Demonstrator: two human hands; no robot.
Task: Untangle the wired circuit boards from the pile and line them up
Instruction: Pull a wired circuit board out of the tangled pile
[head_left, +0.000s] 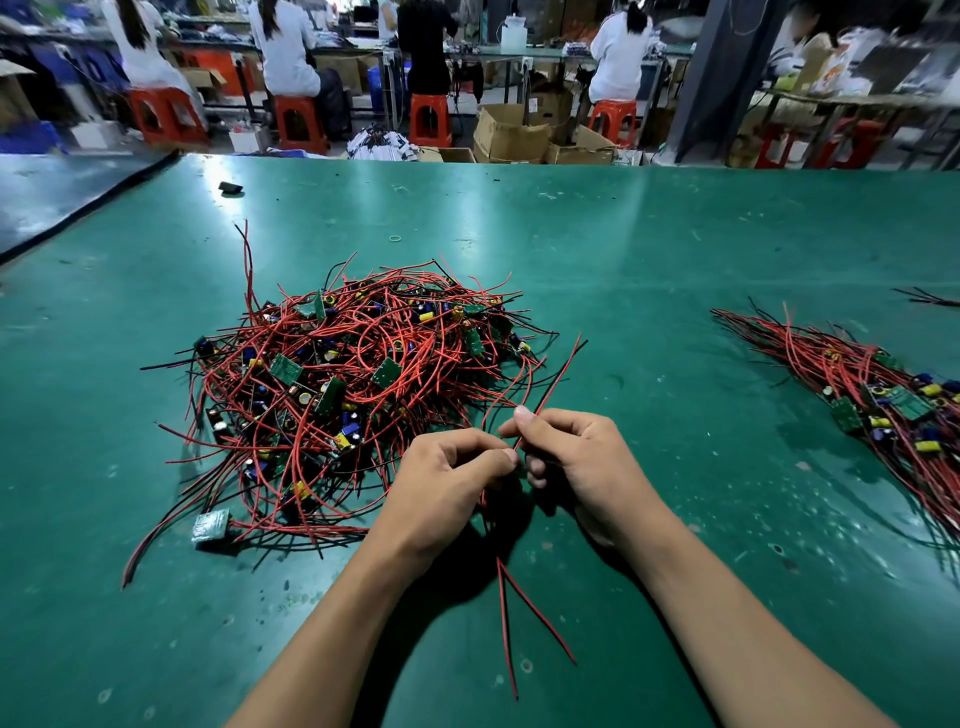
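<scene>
A tangled pile (353, 374) of small green circuit boards with red and black wires lies on the green table (649, 249), left of centre. Just below its right edge, my left hand (447, 483) and my right hand (576, 457) meet, both pinching the wires of one board. The board itself is hidden between my fingers. Its red-and-black wire pair (511, 623) hangs down toward me, and another pair (558, 374) sticks up past my right thumb. A lined-up row of boards (883, 400) lies at the right edge.
One loose board (210, 526) sits at the pile's near left corner. A small black object (230, 188) and a rubber band (396, 239) lie farther back. Beyond the table's far edge, people sit on red stools among cardboard boxes.
</scene>
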